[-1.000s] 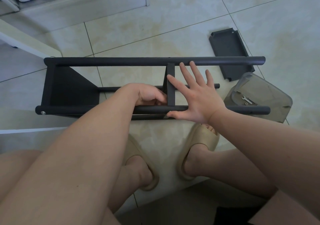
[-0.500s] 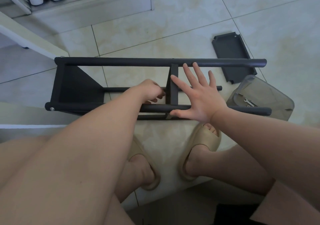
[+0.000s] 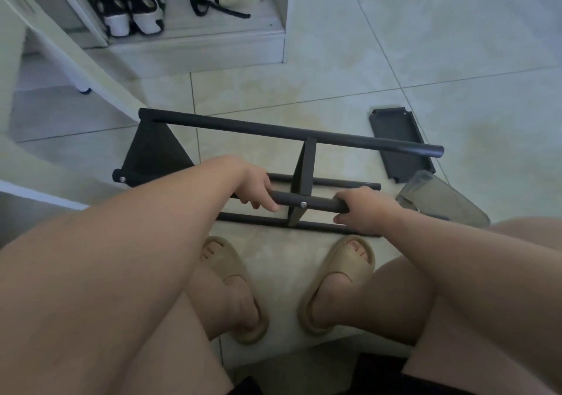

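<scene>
Count: one black rack frame [image 3: 273, 130] with four rods and two fitted panels, plus one loose panel [image 3: 398, 142] and one clear tub [image 3: 447, 206] on the floor. Left hand [image 3: 255, 187] and right hand [image 3: 362, 209] each clench the near upper rod [image 3: 316, 204], either side of the middle panel. The frame is matte black and sits just ahead of the feet.

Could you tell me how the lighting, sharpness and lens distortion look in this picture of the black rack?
Head view: dim, flat, greenish light, no harsh glare on the floor tiles; wide-angle distortion bows their joints and swells the forearms near the edges; the black rack, the left hand and the right hand gripping it look reasonably sharp.
</scene>
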Tool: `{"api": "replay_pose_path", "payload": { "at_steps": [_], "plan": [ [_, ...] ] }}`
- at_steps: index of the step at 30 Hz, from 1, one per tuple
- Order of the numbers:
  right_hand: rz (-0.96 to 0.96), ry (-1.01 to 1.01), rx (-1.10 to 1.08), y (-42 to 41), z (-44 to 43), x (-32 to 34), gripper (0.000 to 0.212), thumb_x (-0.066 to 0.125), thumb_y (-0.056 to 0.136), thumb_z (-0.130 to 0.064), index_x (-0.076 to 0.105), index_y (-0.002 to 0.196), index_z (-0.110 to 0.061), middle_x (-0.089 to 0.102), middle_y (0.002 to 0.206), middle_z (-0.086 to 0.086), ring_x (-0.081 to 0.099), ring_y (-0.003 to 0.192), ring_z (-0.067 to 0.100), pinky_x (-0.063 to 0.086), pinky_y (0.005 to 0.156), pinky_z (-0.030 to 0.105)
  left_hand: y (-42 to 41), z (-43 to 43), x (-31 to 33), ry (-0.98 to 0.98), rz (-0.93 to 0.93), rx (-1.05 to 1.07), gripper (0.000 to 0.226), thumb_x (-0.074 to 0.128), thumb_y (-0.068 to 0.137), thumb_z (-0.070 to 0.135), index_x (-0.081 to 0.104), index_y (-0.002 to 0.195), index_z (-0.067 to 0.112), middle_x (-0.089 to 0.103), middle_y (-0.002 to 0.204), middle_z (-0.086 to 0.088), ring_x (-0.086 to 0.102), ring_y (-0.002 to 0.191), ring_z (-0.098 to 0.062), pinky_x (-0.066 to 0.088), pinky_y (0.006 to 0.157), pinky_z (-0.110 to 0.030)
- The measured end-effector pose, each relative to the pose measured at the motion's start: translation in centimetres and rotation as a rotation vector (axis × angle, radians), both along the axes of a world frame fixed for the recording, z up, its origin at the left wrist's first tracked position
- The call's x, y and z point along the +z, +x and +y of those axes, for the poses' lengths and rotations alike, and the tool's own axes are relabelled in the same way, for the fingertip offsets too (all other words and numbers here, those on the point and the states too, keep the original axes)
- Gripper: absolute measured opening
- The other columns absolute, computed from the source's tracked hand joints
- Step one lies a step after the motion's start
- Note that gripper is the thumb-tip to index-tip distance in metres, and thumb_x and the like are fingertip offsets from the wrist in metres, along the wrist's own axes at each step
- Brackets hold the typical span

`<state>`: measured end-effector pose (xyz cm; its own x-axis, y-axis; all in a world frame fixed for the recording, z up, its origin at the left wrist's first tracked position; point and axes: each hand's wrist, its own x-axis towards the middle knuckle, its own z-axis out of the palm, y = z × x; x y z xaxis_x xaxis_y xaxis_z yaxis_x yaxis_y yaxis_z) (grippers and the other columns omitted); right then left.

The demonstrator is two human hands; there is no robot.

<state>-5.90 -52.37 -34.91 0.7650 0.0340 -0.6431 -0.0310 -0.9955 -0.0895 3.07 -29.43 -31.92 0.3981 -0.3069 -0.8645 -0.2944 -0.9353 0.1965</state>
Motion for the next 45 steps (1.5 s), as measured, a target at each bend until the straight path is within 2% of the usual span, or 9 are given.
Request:
{"api": "replay_pose_path", "payload": {
  "at_steps": [2,5,8,11,15,20,29,34,45],
  "plan": [
    [-0.087,-0.063,-0.057,0.0,0.0,0.5,0.014,0.061,0.097,-0.035,0.057,0.108,-0.028,0.064,0.105,-0.001,0.059,0.091,0.025,0.046,0.078,0.037,-0.6,-0.2,0.4,-0.046,-0.118,0.003,0.028,0.067,0.092,0.042,0.060,0.108,0.020,0.061,0.098,0.002,0.058,0.091,-0.020,0.044,0.080,-0.035],
    [-0.295,-0.103,-0.098,1.9,1.0,1.7,0.005,0.053,0.101,-0.027,0.052,0.106,-0.027,0.061,0.102,-0.001,0.055,0.094,0.026,0.039,0.094,0.049,-0.4,0.4,1.1,-0.165,-0.351,0.146,0.019,0.065,0.095,0.022,0.059,0.113,0.019,0.059,0.100,-0.003,0.056,0.093,-0.023,0.041,0.078,-0.035],
    [-0.364,-0.202,-0.046,4.9,2.1,3.1,0.019,0.049,0.101,-0.015,0.047,0.115,-0.027,0.052,0.104,0.000,0.051,0.111,0.030,0.023,0.109,0.073,0.8,1.4,2.0,-0.188,-0.497,0.236,0.016,0.058,0.097,0.015,0.051,0.108,0.024,0.059,0.108,-0.004,0.054,0.099,-0.024,0.039,0.083,-0.039],
    [-0.377,-0.241,-0.071,8.3,3.0,4.9,0.021,0.050,0.101,-0.014,0.046,0.116,-0.028,0.047,0.104,0.001,0.046,0.115,0.030,0.014,0.107,0.081,2.4,2.0,2.9,-0.215,-0.594,0.296,0.017,0.055,0.098,0.011,0.051,0.107,0.025,0.054,0.112,-0.004,0.052,0.098,-0.024,0.037,0.085,-0.040],
    [-0.436,-0.240,-0.012,12.6,2.7,5.4,0.013,0.045,0.106,-0.025,0.047,0.118,-0.029,0.051,0.108,0.000,0.047,0.114,0.027,0.020,0.107,0.078,5.3,2.6,2.9,-0.308,-0.723,0.339,0.021,0.058,0.096,0.008,0.055,0.109,0.024,0.052,0.115,-0.004,0.055,0.096,-0.024,0.038,0.075,-0.036],
    [-0.496,-0.213,0.048,17.5,1.5,3.1,0.012,0.044,0.107,-0.028,0.045,0.119,-0.030,0.048,0.107,-0.003,0.048,0.111,0.027,0.032,0.102,0.069,9.2,2.6,0.6,-0.363,-0.833,0.350,0.021,0.058,0.097,0.013,0.041,0.103,0.024,0.052,0.112,-0.002,0.052,0.091,-0.023,0.040,0.078,-0.040],
    [-0.707,-0.165,0.113,29.5,-0.1,-3.0,0.023,0.044,0.107,-0.029,0.043,0.130,-0.031,0.051,0.124,-0.001,0.048,0.119,0.029,0.031,0.105,0.068,20.2,1.5,-5.7,-0.227,-1.108,0.372,0.022,0.050,0.101,0.028,0.052,0.123,0.028,0.058,0.123,0.002,0.051,0.111,-0.026,0.034,0.093,-0.043],
    [-0.733,-0.145,0.067,35.3,0.7,-7.2,0.047,0.054,0.096,-0.006,0.044,0.134,-0.031,0.049,0.128,0.001,0.043,0.123,0.030,0.025,0.107,0.076,26.1,1.1,-9.8,-0.137,-1.125,0.383,0.022,0.046,0.102,0.024,0.053,0.123,0.028,0.058,0.124,0.002,0.048,0.115,-0.028,0.031,0.100,-0.045],
    [-0.731,-0.017,-0.022,42.4,2.0,-15.1,0.034,0.045,0.106,-0.018,0.046,0.138,-0.029,0.047,0.132,0.003,0.035,0.133,0.030,0.019,0.112,0.074,33.3,1.3,-16.7,-0.041,-1.030,0.379,0.026,0.048,0.101,0.019,0.049,0.126,0.022,0.054,0.130,-0.002,0.046,0.122,-0.028,0.030,0.107,-0.048]
  ]
}}
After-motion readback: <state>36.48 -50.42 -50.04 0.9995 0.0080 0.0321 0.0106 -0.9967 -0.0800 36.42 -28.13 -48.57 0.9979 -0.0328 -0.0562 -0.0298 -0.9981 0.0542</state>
